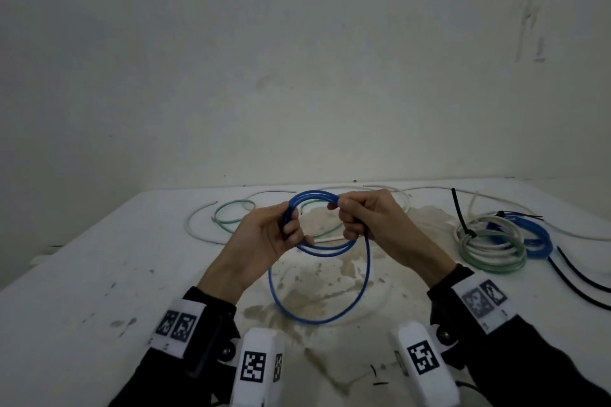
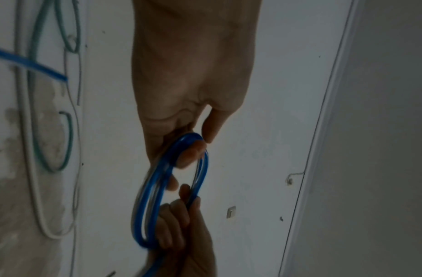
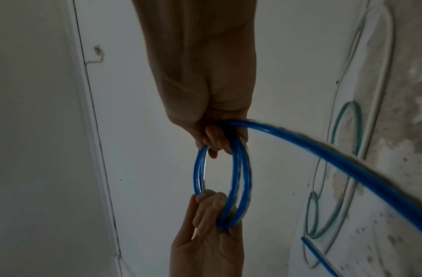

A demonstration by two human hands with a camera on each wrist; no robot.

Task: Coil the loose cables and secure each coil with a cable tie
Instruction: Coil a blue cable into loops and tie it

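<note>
A blue cable (image 1: 314, 196) is wound into a small coil held above the white table (image 1: 82, 274). My left hand (image 1: 281, 228) grips the coil's left side, fingers curled round the strands (image 2: 157, 187). My right hand (image 1: 350, 218) grips the right side (image 3: 238, 142). A longer loose loop of the same cable (image 1: 365, 274) hangs from my right hand down over the table. Two finished coils lie at the right: a white-and-green one (image 1: 489, 248) with a black cable tie (image 1: 461, 215), and a blue one (image 1: 535, 241) behind it.
Loose green (image 1: 228, 211) and white (image 1: 195, 221) cables lie at the back left of the table. Two black cables (image 1: 575, 281) run off the right edge. A thin pale stick (image 1: 330, 239) lies under the coil. The table's middle is stained. A wall stands behind.
</note>
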